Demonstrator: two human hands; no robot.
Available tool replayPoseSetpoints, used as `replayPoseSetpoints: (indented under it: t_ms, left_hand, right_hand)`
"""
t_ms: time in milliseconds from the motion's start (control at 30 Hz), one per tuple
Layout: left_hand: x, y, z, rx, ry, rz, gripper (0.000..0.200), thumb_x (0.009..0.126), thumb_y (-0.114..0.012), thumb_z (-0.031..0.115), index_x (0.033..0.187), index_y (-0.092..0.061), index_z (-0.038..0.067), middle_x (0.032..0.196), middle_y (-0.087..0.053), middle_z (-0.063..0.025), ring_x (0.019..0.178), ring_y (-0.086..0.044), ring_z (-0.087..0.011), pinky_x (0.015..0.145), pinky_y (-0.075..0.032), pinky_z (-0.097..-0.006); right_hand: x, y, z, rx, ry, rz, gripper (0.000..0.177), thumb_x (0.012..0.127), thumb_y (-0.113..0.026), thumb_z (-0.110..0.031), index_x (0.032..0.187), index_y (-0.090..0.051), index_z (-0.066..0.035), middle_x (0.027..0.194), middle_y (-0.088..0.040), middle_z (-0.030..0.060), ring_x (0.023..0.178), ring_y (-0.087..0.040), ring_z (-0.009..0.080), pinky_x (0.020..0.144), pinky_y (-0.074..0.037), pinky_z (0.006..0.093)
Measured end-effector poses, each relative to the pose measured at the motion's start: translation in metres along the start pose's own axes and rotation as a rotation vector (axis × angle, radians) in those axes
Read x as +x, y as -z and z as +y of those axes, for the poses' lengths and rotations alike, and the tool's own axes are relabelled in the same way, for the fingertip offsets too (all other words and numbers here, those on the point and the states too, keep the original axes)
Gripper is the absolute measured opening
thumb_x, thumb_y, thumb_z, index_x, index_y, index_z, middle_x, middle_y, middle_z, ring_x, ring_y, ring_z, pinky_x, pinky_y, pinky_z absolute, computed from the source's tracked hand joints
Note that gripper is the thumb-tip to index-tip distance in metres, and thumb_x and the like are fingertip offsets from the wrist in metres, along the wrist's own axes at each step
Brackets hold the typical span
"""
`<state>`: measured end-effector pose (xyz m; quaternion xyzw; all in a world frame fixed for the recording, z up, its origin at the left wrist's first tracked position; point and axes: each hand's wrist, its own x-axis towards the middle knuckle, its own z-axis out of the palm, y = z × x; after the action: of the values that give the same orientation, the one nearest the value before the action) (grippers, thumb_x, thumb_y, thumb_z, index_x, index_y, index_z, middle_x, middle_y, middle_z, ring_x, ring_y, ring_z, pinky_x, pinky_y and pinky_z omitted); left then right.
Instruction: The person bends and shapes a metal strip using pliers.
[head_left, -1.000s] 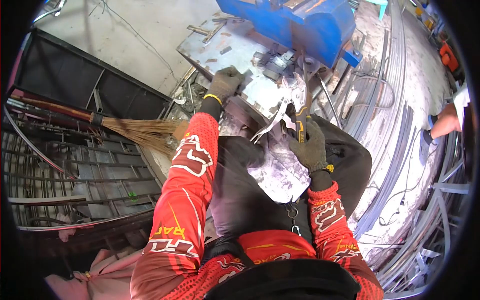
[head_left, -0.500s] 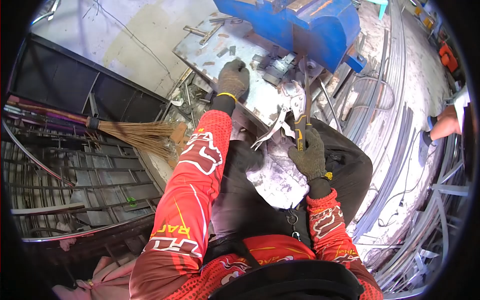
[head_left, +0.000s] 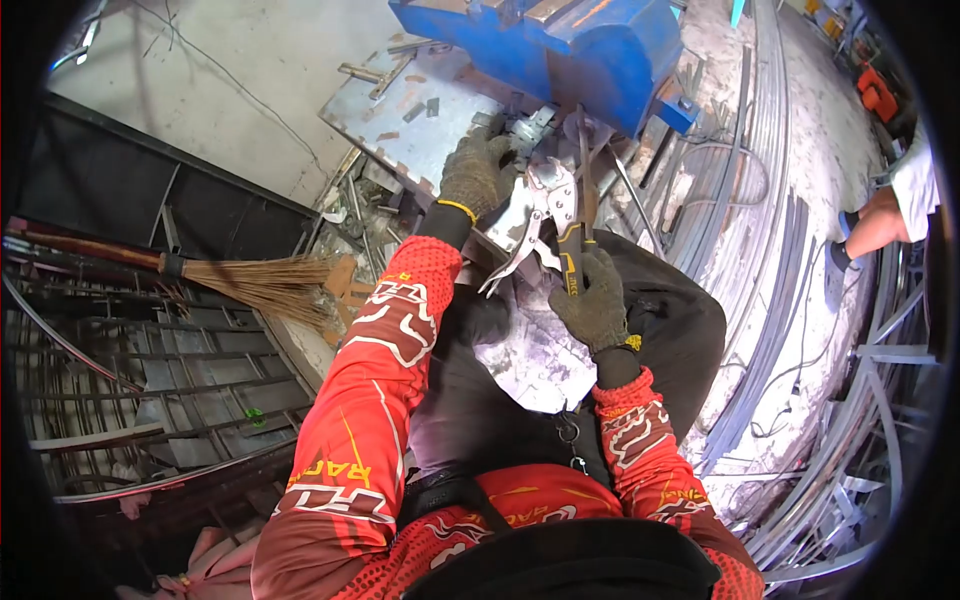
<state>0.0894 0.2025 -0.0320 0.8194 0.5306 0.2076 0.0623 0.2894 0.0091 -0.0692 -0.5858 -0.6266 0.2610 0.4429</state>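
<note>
My left hand [head_left: 474, 178], in a dark knitted glove with a yellow band, reaches over the metal table [head_left: 400, 130]. Its fingertips are at the small dark metal pieces [head_left: 490, 124] beside a metal block; whether they grip one is hidden. In my right hand [head_left: 591, 303], also gloved, is the black and yellow handle of a long file-like tool [head_left: 587, 190], which points up toward the blue machine [head_left: 600, 60]. Silver locking pliers [head_left: 550, 200] lie at the table's near edge, between my two hands, with their handles apart.
A straw broom [head_left: 260, 280] lies at the left above a metal grating. Long metal bars [head_left: 765, 330] cover the floor at the right. At the far right another person's leg [head_left: 872, 232] shows. Small flat pieces lie on the table.
My left hand has moved right over the table, to the small dark pieces, and its fingers have reached out. My right hand still holds the tool. The whole view has shifted slightly.
</note>
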Motion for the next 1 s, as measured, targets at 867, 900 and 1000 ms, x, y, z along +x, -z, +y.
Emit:
replayPoseSetpoints:
  t_ms: [867, 900, 1000]
  left_hand:
    - [-0.104, 0.052, 0.081, -1.848, 0.490, 0.095, 0.019, 0.101, -0.066, 0.010, 0.119, -0.066, 0.003, 0.106, -0.069, -0.0025, 0.094, -0.067, -0.0144, 0.084, -0.056, -0.0307]
    - [-0.108, 0.060, 0.093, -1.812, 0.578, 0.083, 0.023, 0.100, -0.067, 0.009, 0.122, -0.066, 0.002, 0.105, -0.069, -0.0032, 0.092, -0.067, -0.0150, 0.083, -0.057, -0.0310]
    - [-0.116, 0.064, 0.104, -1.780, 0.473, 0.111, 0.023, 0.101, -0.066, 0.008, 0.123, -0.065, 0.002, 0.104, -0.069, -0.0035, 0.091, -0.068, -0.0154, 0.083, -0.057, -0.0312]
  right_hand:
    - [-0.022, -0.021, -0.034, 0.107, 0.151, -0.057, 0.056, 0.073, -0.087, -0.026, 0.120, -0.066, -0.004, 0.113, -0.066, 0.0222, 0.111, -0.062, 0.0448, 0.096, -0.052, 0.0502]
    - [-0.022, -0.023, -0.039, 0.248, 0.116, -0.094, 0.064, 0.072, -0.089, -0.028, 0.126, -0.065, -0.002, 0.120, -0.065, 0.0220, 0.116, -0.062, 0.0420, 0.100, -0.051, 0.0479]
    - [-0.019, -0.005, -0.052, 0.405, -0.133, -0.409, 0.082, 0.072, -0.092, -0.032, 0.138, -0.056, 0.000, 0.131, -0.060, 0.0216, 0.123, -0.060, 0.0376, 0.105, -0.048, 0.0446]
